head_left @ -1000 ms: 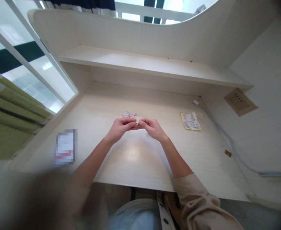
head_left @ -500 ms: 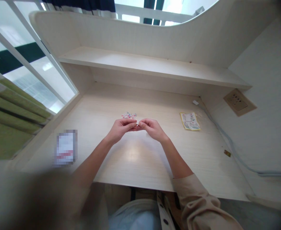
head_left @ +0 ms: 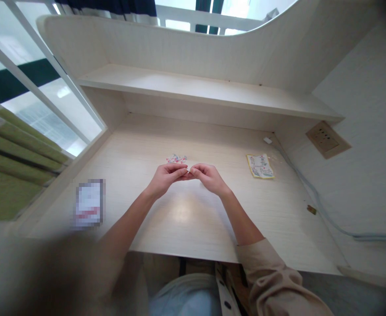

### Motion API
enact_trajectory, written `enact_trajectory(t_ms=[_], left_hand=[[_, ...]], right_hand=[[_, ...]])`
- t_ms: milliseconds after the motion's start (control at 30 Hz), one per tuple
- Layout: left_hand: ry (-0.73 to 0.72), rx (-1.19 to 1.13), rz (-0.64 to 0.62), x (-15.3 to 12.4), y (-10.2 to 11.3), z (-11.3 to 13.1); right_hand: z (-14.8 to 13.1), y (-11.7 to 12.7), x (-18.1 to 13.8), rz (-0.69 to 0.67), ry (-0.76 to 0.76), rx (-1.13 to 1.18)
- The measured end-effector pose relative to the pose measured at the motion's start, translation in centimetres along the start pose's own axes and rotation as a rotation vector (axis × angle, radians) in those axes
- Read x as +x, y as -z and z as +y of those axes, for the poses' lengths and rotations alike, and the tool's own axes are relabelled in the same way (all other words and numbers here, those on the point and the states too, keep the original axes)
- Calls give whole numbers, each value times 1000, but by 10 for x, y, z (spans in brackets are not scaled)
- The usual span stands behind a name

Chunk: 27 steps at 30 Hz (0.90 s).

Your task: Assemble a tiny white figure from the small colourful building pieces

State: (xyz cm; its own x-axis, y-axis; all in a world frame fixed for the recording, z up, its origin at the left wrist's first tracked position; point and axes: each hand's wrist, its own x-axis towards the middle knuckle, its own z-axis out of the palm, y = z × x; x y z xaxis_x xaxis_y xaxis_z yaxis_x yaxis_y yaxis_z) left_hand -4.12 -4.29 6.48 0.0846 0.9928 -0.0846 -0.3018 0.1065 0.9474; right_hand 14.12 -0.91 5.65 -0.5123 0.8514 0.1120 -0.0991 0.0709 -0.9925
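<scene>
My left hand [head_left: 164,177] and my right hand [head_left: 207,176] meet fingertip to fingertip just above the pale wooden desk [head_left: 186,215]. Both pinch a tiny white piece [head_left: 188,169] between thumb and fingers; it is too small to name. Right behind my hands lies a little heap of small coloured bits [head_left: 176,158], pink, blue and white. Both forearms reach in from the near edge, the right one in a beige sleeve.
A yellow-edged printed sheet [head_left: 259,166] lies flat at the right. A blurred card [head_left: 89,202] sits at the left near the window rail. A shelf [head_left: 196,90] runs along the back. A wall socket [head_left: 327,139], a cable [head_left: 314,195] and a small brown object [head_left: 310,209] are at the right.
</scene>
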Motion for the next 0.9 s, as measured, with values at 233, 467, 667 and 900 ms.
enact_trajectory(t_ms=[233, 467, 667, 900], left_hand=[[-2, -4, 8, -1, -2, 0], [-1, -10, 0, -1, -2, 0], [11, -12, 6, -2, -3, 0], [23, -26, 13, -3, -3, -1]], right_hand=[[-2, 0, -1, 13, 4, -5], [-2, 1, -1, 21, 23, -49], [-5, 0, -2, 32, 13, -68], [-4, 0, -2, 27, 4, -54]])
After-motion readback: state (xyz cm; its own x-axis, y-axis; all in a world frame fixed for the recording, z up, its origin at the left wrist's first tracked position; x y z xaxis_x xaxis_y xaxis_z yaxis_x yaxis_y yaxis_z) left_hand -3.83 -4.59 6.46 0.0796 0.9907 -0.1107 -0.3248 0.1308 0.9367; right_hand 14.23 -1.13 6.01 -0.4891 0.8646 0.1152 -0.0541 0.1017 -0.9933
